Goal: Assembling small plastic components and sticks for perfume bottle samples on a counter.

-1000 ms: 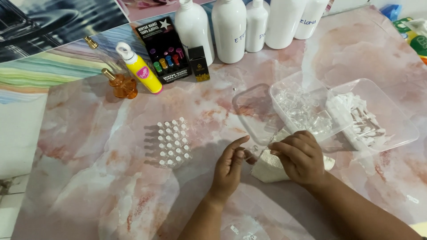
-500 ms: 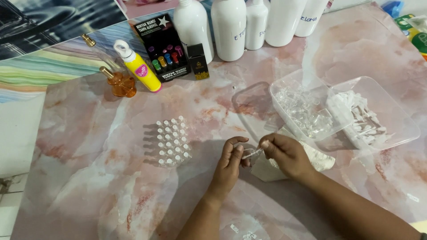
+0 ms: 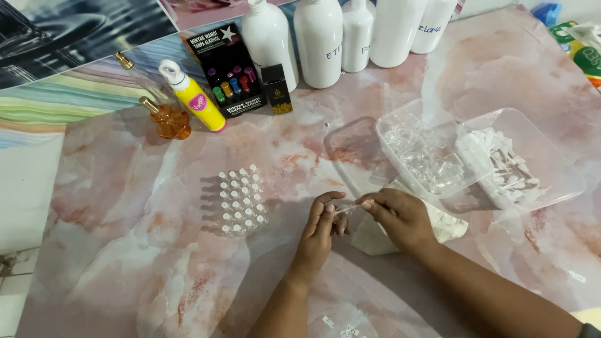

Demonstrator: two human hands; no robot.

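The fingers (image 3: 328, 210) of the left hand (image 3: 319, 231) are bent close together around one end of a tiny clear tube (image 3: 346, 208). The fingers of the right hand (image 3: 400, 216) pinch the other end of the same tube. So both hands hold it at once, and the tube sits in the small gap between them, just above the tabletop (image 3: 156, 263).

The hands are near the front edge of the tabletop, a bit right of the middle. Under the right hand lies a white cloth (image 3: 375, 238).

Just left of the left hand stands a group of little clear vials with white caps (image 3: 241, 201), all upright in neat rows.

Behind the right hand, toward the right edge, are two clear plastic trays. The nearer tray (image 3: 391, 128) holds a pile of small clear pieces. The farther tray (image 3: 563, 178) holds small white pieces. A clear lid (image 3: 350, 147) lies flat just left of them.

Along the back edge stand big white bottles (image 3: 319, 40) in a row. Near the back left corner are a black box (image 3: 226, 69), a small black box (image 3: 276, 89), a yellow bottle with a white top (image 3: 194, 97), and a small orange glass bottle (image 3: 168, 119).
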